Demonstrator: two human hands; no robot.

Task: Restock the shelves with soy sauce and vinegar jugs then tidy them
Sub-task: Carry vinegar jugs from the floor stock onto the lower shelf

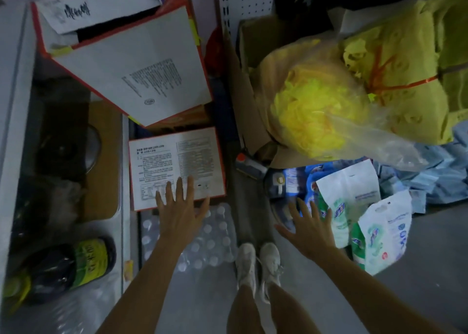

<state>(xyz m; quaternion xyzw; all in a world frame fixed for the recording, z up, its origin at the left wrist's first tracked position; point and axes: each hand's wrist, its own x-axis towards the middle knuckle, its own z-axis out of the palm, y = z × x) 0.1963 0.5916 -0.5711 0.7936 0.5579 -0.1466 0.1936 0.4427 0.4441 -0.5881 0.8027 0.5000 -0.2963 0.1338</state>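
While both hands hover spread and empty, the step in hand reads as reaching for the next carton of stock. Left hand (pixel 180 207): fingers straight, grip fully open, holding nothing, over the near edge of the lower red-edged carton (pixel 177 161), which sits low against the shelf front; touching or just above, cannot tell. Right hand (pixel 312 228): grip likewise open and empty, above the floor near the detergent bags (pixel 350 202). Jug (pixel 76 265): one, dark, with a green-and-yellow label, lying on its side at the near end of the low shelf (pixel 106 228). Second carton (pixel 131 62): tilted, top open, stacked above the first. Next move, as judged: both hands take the lower carton by its sides or open it, then stand its jugs on the shelf; the lying jug wants righting. Room: dim, narrow aisle; shrink-wrapped water bottles (pixel 212 234) on the floor under the left hand, yellow bags (pixel 316 110) in a cardboard box at far right, pegboard upright (pixel 228 4) behind.
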